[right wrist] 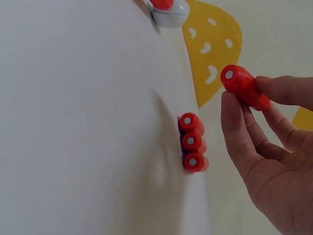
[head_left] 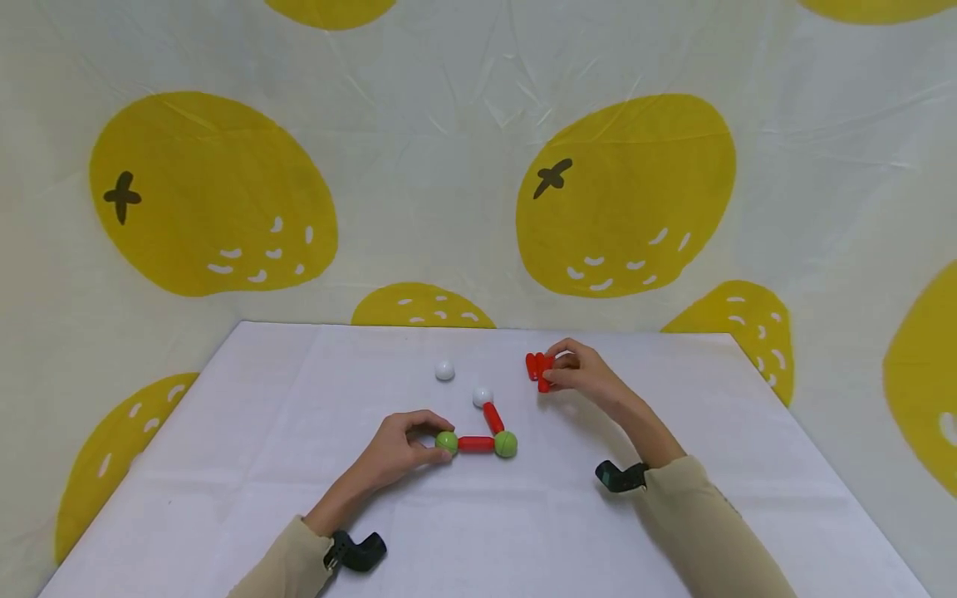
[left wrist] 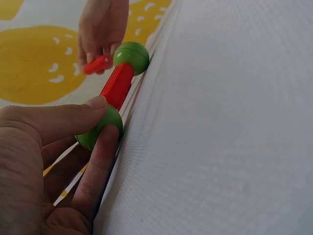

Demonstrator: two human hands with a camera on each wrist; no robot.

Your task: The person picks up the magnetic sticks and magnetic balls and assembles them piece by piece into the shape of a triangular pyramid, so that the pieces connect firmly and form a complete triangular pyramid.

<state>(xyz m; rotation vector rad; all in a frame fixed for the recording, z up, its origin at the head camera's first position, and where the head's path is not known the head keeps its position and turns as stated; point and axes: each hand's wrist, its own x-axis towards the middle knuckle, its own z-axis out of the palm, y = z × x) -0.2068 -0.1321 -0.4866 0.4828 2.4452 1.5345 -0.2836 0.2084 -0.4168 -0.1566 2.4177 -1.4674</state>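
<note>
My left hand point(head_left: 399, 448) pinches a green ball point(left wrist: 115, 122) between thumb and fingers, low over the table. From that ball a red magnetic rod point(head_left: 476, 444) runs right to a second green ball point(head_left: 506, 444). Another red rod point(head_left: 493, 418) angles back from there to a white ball point(head_left: 482, 397). At the back right, my right hand point(head_left: 591, 375) holds a single red magnetic rod point(right wrist: 244, 87) by thumb and fingertips, its silver end showing. Beside it on the table, three more red rods point(right wrist: 190, 141) lie side by side.
A loose white ball point(head_left: 444, 370) sits behind the joined pieces. White cloth covers the table point(head_left: 493, 531), whose back edge meets a hanging with yellow fruit prints point(head_left: 628, 199). Dark wrist-worn devices point(head_left: 622, 477) stick out from both sleeves.
</note>
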